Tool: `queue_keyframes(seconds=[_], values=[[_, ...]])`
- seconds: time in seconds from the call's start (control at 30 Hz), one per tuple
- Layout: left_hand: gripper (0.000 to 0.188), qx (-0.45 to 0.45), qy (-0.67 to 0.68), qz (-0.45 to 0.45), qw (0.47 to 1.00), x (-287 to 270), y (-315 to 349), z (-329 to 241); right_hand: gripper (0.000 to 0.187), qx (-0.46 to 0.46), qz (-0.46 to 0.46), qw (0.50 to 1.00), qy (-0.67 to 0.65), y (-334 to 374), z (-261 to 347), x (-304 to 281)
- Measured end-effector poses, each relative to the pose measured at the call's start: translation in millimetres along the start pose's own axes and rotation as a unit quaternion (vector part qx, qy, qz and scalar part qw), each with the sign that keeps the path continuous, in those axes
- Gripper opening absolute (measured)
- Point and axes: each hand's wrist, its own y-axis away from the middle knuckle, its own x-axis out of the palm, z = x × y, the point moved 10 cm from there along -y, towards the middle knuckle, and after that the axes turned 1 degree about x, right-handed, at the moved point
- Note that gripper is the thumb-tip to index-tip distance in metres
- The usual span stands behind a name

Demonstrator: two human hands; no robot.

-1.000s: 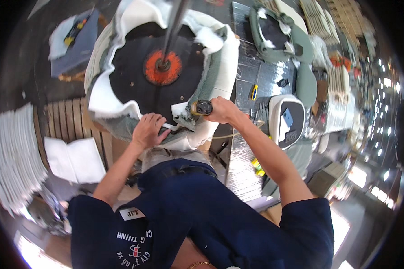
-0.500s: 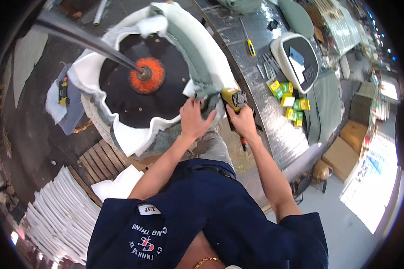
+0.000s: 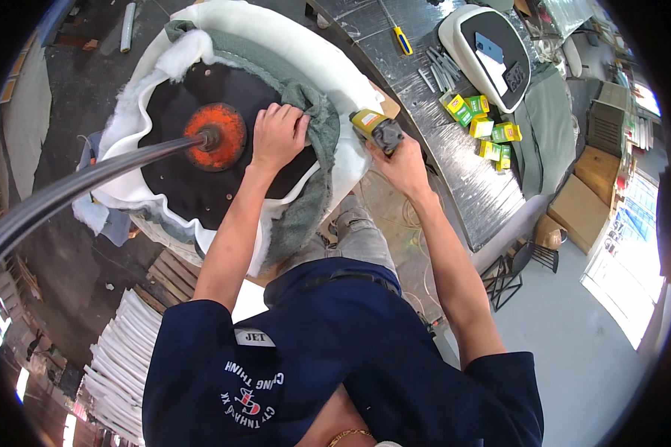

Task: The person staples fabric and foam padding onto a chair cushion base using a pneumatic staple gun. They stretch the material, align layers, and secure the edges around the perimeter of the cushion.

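Note:
A large upholstered chair piece lies upside down in front of me, with a round black base board (image 3: 183,78) and an orange disc (image 3: 227,123) carrying a metal pole (image 3: 97,160). White padding (image 3: 306,45) and grey-green fabric (image 3: 324,127) ring the board, the fabric folded inward over the edge. My left hand (image 3: 278,138) is closed on the fabric's edge at the board's right side, fingertips hidden by the fold. My right hand (image 3: 401,164) grips a yellow and black staple gun (image 3: 376,130), whose front end is close to the white padding.
On the foil-covered table (image 3: 455,179) at right lie a screwdriver (image 3: 402,41), staple strips (image 3: 441,71), several yellow-green boxes (image 3: 492,130) and a padded seat (image 3: 451,30) with a phone on it. Stacked white sheets (image 3: 123,357) and wooden slats (image 3: 173,276) are at lower left.
The chair piece has turned, and its pole now points to the lower left. My left hand has moved up and left onto the fabric's edge. The staple gun has shifted slightly up and left.

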Motion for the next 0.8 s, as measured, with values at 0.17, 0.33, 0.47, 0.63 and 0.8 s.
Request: queue_keyframes(seconds=[0.17,0.33,0.47,0.63,0.8], values=[[0.01,0.007,0.035,0.012,0.999,16,1,16,0.045,-0.013,0.063,0.998,-0.027,-1,19,13],[0.009,-0.008,0.054,0.021,0.998,17,1,19,0.047,-0.002,0.108,0.994,0.011,-10,23,28],[0.009,-0.01,0.049,0.025,0.998,20,0,18,0.048,0.028,0.125,0.988,0.086,-14,34,35],[0.012,-0.028,0.03,0.0,0.999,21,-7,21,0.05,0.042,0.084,0.98,0.177,-16,45,45],[0.017,-0.076,0.066,-0.052,0.994,14,-19,35,0.051,-0.004,0.071,0.968,0.242,-53,55,38]])
